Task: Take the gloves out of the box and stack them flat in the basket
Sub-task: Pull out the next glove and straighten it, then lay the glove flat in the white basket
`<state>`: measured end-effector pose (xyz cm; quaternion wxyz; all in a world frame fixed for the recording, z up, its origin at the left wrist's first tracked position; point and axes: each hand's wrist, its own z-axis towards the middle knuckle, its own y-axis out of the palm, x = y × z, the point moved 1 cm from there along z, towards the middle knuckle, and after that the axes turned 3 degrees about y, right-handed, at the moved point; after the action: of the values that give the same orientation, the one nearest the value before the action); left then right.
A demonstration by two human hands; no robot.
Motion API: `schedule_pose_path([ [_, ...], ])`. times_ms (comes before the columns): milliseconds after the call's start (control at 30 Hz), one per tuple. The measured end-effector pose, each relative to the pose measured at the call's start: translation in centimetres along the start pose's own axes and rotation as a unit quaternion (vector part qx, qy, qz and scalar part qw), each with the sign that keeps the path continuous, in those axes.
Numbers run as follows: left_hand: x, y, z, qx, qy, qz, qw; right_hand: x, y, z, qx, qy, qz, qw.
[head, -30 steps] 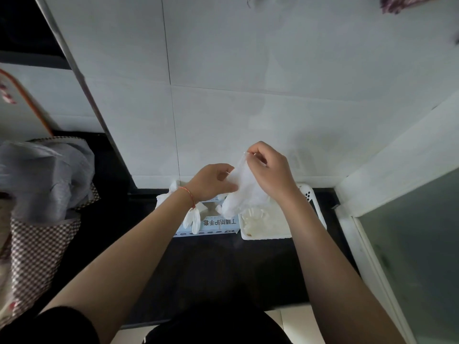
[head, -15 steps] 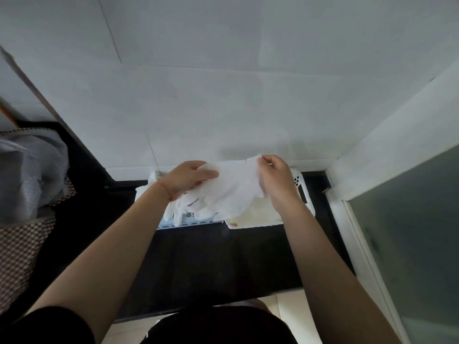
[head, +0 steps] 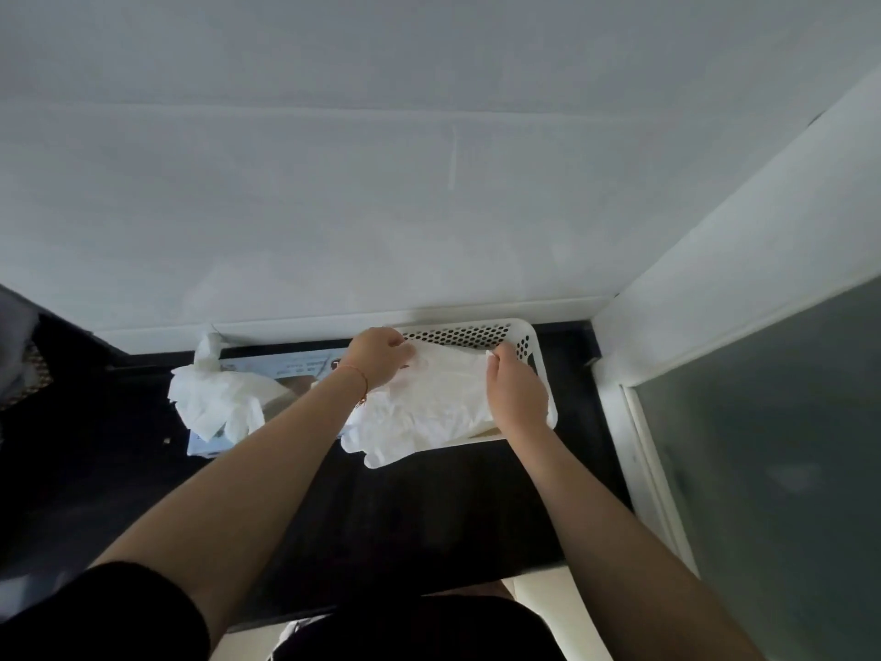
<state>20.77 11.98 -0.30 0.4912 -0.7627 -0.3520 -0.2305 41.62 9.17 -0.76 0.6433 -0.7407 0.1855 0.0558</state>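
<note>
Spreading glove over basket

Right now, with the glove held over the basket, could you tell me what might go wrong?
1. The thin white glove droops its fingertips past the perforated white plastic basket's near rim; it may land hanging out, not flat.
2. The left hand and right hand pinch only the cuff end, so creases may stay.
3. Loose white gloves spilling from the box could slide off.

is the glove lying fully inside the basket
No, the thin white glove hangs its fingers over the front rim of the white perforated plastic basket.
</note>
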Motion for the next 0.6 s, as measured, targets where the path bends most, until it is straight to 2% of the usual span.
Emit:
schedule_pose_path([
  [233,0.3,2.6,1.1,0.09,-0.007,0.134,0.987,2.2,0.7,1.9,-0.018,-0.01,-0.029,0.999],
  [300,0.4,3.5,0.3,0.155,0.053,0.213,0.963,2.5,0.9,2.2,-0.023,-0.014,-0.032,0.999],
  [367,0.6,4.7,-0.8,0.185,0.163,0.274,0.93,2.6,1.1,2.5,-0.024,-0.016,-0.029,0.999],
  [400,0.5,5.4,-1.4,0.169,0.221,0.288,0.916,2.6,1.3,2.6,-0.027,-0.015,-0.029,0.999],
  [467,-0.1,6.7,-2.2,0.079,0.287,0.332,0.895,2.5,1.3,2.7,-0.039,-0.017,-0.044,0.998],
  [533,-1.3,7.4,-2.5,-0.003,0.274,0.38,0.883,2.5,1.2,2.8,-0.053,-0.048,-0.101,0.992],
  [600,-2.5,7.7,-2.3,-0.039,0.231,0.397,0.887,2.4,1.1,3.0,-0.049,-0.095,-0.172,0.979],
])
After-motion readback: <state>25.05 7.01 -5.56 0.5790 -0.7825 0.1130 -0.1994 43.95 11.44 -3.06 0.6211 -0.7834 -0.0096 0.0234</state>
